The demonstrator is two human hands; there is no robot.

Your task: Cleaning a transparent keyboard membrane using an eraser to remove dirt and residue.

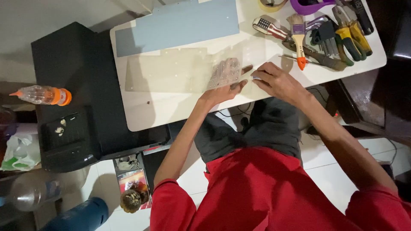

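My left hand rests on the white table, fingers spread over a small clear plastic tray of tiny parts. My right hand sits just to its right, fingertips pinched on a tiny pale part that is too small to make out. A clear acrylic sheet lies flat to the left of the tray. Behind it lies a pale blue panel.
Tools crowd the table's far right: a paintbrush, hex keys, yellow-handled pliers, a purple object. A black cabinet stands to the left with a clear orange-capped bottle on it. Bottles and clutter lie on the floor.
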